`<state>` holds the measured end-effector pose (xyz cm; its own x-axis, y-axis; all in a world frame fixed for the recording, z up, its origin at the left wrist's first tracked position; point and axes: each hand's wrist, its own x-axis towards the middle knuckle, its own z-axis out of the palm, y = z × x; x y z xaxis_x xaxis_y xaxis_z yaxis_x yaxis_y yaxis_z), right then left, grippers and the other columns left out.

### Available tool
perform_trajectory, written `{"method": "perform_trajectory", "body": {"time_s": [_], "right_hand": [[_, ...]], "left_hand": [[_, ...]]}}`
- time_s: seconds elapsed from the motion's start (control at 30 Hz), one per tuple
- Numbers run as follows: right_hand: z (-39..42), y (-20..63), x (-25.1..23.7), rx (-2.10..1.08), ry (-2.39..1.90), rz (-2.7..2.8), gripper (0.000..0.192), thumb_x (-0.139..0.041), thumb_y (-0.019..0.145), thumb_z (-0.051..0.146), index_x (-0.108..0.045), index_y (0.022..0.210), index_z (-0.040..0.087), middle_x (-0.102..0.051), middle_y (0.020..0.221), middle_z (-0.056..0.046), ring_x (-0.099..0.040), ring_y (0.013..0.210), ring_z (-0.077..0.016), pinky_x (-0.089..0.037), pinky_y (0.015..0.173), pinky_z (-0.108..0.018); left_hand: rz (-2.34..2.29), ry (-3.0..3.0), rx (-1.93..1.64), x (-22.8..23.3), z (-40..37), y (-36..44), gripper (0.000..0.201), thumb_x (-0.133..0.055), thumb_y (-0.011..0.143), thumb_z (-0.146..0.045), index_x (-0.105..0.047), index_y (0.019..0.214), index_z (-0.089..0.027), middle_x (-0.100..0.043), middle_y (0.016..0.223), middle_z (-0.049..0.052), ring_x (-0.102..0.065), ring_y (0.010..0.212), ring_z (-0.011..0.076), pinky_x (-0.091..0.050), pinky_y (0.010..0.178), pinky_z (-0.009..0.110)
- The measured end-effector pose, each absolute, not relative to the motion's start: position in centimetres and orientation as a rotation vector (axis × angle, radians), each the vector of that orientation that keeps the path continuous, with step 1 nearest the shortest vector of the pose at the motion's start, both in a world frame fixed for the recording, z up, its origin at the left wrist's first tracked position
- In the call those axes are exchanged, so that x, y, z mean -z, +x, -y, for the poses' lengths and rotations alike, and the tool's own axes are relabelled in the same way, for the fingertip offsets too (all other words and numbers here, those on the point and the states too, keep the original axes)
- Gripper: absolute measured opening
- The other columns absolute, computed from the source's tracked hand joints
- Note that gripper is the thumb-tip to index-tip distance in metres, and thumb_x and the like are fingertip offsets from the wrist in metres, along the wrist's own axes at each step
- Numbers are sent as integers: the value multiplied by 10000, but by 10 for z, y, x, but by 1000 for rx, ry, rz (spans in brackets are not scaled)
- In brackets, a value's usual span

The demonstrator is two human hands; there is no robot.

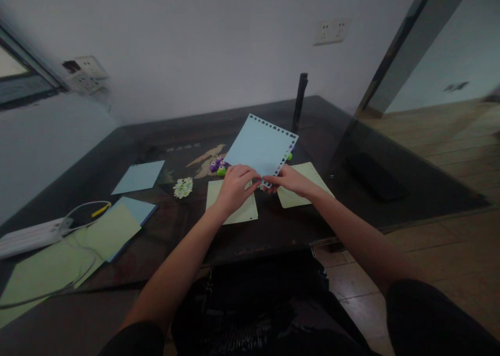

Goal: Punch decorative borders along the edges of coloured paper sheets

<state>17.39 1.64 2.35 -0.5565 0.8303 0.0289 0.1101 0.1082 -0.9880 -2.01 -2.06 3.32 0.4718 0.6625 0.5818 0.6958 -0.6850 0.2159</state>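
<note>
A light blue sheet of paper (255, 145), with a row of small punched shapes along its far and right edges, is held tilted above the dark table. My left hand (239, 184) pinches its near edge with thumb and fingers. Just to the right, my right hand (287, 179) grips the near corner, thumb on top and fingers underneath. Below my left hand lies a pale yellow sheet (242, 212); another yellow sheet (300, 192) lies under my right hand. Several purple and green knob-like pieces (219, 166) sit behind my left hand, partly covered by the blue sheet.
A pale flower-shaped piece (183, 187) and a blue sheet (138, 178) lie to the left. Nearer are yellow sheets (105, 236), a white power strip (31, 237) and a cable. A black upright post (300, 103) stands behind; a dark flat object (375, 176) lies right.
</note>
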Motion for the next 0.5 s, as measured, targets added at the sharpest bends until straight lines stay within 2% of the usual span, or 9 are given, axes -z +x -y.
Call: {"method": "perform_trajectory", "body": {"time_s": [0.33,0.5], "right_hand": [[-14,175,-28,-1499,-881,1813,232,-678,744,366,-617,782,146,-664,692,-51,-596,552,-121,-496,504,-239],[-12,174,-29,-1484,-832,1886,210,-691,720,330,-623,800,149,-665,715,-40,-591,571,-117,-495,526,-238]], "left_hand": [[1253,-2667,1038,-34,20,-20,101,-549,860,-263,-626,853,-198,-647,868,45,-566,857,188,-378,798,340],[1294,-2667,1057,-32,19,-20,70,-565,842,-227,-626,831,-195,-645,853,45,-568,850,194,-391,793,343]]}}
